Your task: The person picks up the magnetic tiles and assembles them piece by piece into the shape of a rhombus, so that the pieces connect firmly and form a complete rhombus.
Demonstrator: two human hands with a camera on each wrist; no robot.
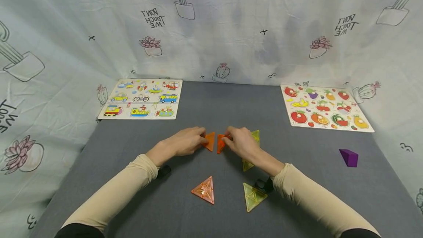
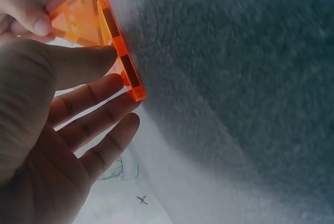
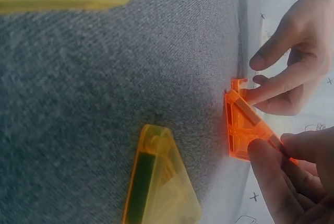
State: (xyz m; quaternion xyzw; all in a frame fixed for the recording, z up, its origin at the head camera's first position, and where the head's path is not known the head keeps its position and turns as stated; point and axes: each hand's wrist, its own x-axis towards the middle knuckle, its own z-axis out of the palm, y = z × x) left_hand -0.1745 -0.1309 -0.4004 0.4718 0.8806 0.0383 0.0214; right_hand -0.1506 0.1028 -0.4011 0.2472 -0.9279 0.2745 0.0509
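Observation:
Near the middle of the table, my left hand [image 1: 188,141] pinches a translucent orange triangular tile [image 1: 209,141] between thumb and fingers. In the left wrist view that tile [image 2: 124,57] stands on its edge. My right hand [image 1: 242,143] pinches a second orange triangular tile [image 1: 220,144], also raised off flat, as the right wrist view shows. A small gap parts the two tiles in the head view. Under the right hand and wrist lies yellow-green tile material [image 1: 256,136], partly hidden. Closer to me are a flat salmon-orange triangular tile [image 1: 205,190] and a yellow-green triangular tile [image 1: 253,197].
A vehicle picture board [image 1: 155,111] lies at the back left, and a fruit picture board [image 1: 315,107] at the back right. A purple wedge block [image 1: 349,158] sits on the right side of the grey table [image 1: 228,109]. Printed cloth [image 1: 214,43] hangs behind.

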